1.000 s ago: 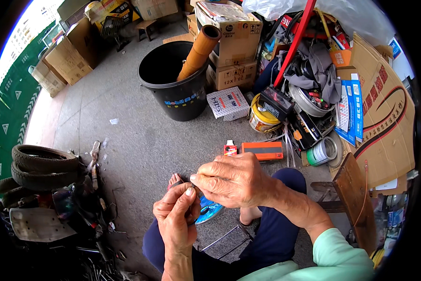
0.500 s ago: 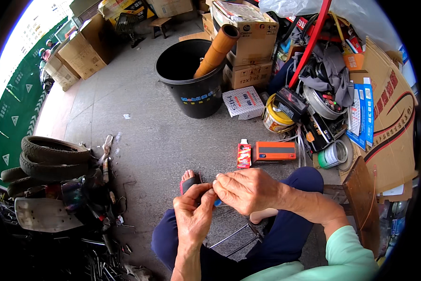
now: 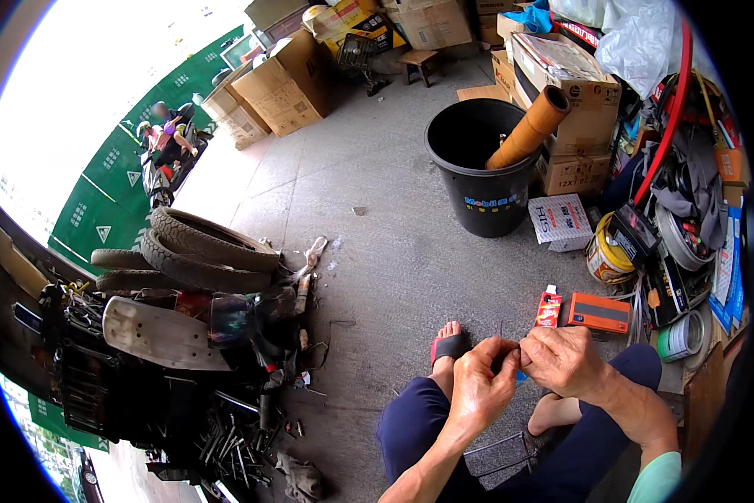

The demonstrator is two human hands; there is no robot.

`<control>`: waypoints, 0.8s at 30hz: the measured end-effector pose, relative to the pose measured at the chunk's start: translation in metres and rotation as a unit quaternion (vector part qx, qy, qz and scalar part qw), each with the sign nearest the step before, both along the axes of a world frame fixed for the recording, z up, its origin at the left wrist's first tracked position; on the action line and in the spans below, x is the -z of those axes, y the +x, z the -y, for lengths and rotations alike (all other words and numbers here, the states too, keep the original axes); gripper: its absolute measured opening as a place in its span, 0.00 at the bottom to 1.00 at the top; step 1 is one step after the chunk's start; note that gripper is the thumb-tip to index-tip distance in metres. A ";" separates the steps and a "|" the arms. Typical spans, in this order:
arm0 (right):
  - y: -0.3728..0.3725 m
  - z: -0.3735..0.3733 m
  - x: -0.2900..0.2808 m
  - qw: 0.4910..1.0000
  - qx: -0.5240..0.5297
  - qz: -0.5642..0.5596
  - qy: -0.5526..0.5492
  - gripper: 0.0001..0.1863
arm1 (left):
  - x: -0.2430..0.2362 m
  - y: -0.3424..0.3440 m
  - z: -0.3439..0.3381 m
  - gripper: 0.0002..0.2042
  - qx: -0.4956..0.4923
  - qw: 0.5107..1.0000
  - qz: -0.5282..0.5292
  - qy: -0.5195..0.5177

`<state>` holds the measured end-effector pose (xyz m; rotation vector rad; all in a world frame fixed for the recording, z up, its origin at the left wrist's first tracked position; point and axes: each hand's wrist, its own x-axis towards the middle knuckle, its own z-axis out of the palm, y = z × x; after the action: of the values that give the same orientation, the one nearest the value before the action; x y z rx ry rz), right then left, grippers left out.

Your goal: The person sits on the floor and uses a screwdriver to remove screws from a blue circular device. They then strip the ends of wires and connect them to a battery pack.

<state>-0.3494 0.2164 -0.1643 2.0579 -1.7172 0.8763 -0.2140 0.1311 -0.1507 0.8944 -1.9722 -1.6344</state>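
Note:
Over my knees, my left hand (image 3: 481,387) and my right hand (image 3: 565,362) meet at the fingertips. Both are closed in a pinch, thumb against fingers. Whatever they pinch is too small and too covered to make out. A bit of something blue (image 3: 522,377) shows just below the fingertips; I cannot tell whether it is held. On the floor beyond my right hand stands a small red tube with a white cap (image 3: 549,308). Beside it lies an orange box with a dark stripe (image 3: 600,313).
Ahead stands a black bucket (image 3: 486,210) with a bamboo tube (image 3: 528,130) leaning in it. Old tyres (image 3: 213,243) are stacked at left, above scattered metal tools (image 3: 238,448). Clutter and a yellow tub (image 3: 609,256) crowd the right. Two people on a motorbike (image 3: 165,163) are far left.
My view has turned left, so the floor things and my hands sit further right in the picture. The hands stay pinched together, with a slight gap now between some fingertips.

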 end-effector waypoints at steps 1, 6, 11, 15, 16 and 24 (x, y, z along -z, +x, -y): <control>0.001 -0.001 -0.001 1.000 0.006 -0.010 0.002 0.09 | 0.000 0.000 0.000 0.04 -0.004 1.000 0.006 -0.013; 0.002 0.004 -0.010 0.999 0.017 -0.032 0.001 0.09 | 0.001 0.000 0.003 0.03 -0.018 0.998 -0.009 -0.064; 0.000 0.012 -0.005 1.000 0.005 0.017 0.022 0.09 | 0.010 0.003 0.007 0.03 -0.010 0.996 -0.037 -0.076; -0.008 0.011 -0.003 0.992 -0.026 0.120 0.024 0.12 | 0.009 0.002 0.005 0.02 -0.016 0.999 -0.024 0.047; -0.008 0.013 -0.004 0.991 -0.030 0.132 0.026 0.12 | -0.001 0.004 0.004 0.02 -0.015 0.994 -0.027 0.106; -0.041 0.008 -0.005 0.988 0.086 0.122 -0.044 0.09 | -0.011 0.010 0.000 0.02 -0.012 0.994 -0.029 0.106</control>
<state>-0.3901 0.2082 -0.1589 1.7755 -1.9075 1.1634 -0.2045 0.1311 -0.1400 0.9320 -1.7651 -1.8601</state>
